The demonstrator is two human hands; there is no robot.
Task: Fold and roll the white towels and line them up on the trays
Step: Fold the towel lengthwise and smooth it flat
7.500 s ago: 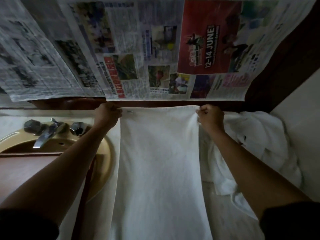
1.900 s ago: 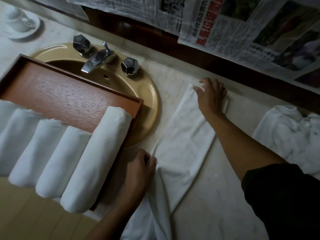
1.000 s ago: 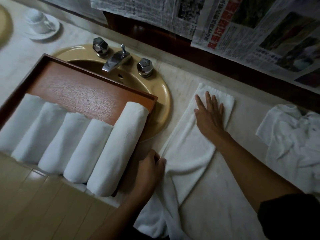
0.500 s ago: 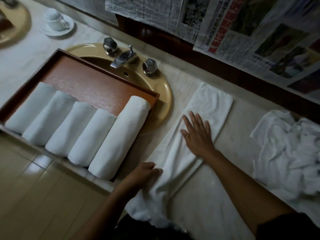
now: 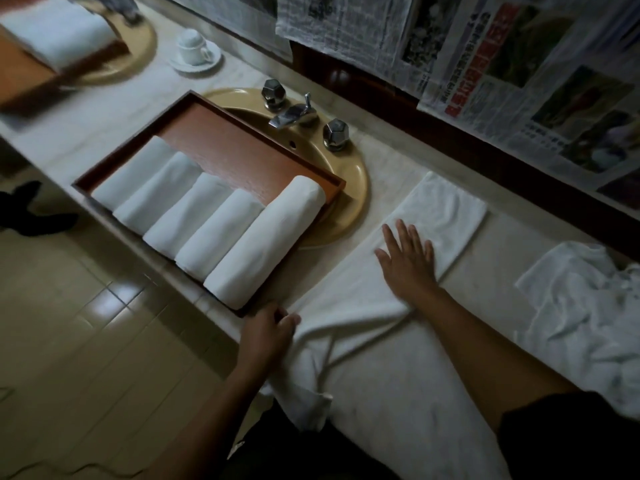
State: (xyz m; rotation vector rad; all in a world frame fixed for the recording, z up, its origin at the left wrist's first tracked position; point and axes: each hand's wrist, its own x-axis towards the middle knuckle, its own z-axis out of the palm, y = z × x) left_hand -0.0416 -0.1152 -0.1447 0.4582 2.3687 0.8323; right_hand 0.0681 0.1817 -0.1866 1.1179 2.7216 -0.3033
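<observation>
The towel (image 5: 440, 216) and five rolls (image 5: 221, 223) are plain white, on a reddish-brown wood-grain tray (image 5: 221, 147). The sink (image 5: 349, 188) is mustard yellow, the counter (image 5: 491, 258) pale marble, the cup (image 5: 192, 46) white.

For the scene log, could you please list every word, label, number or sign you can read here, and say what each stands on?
No text here can be read.
Newspaper sheets on the wall: print too small and blurred.
Red headline strip on one sheet: characters blurred, unreadable.
Towel, tray, cup: no lettering visible.
</observation>
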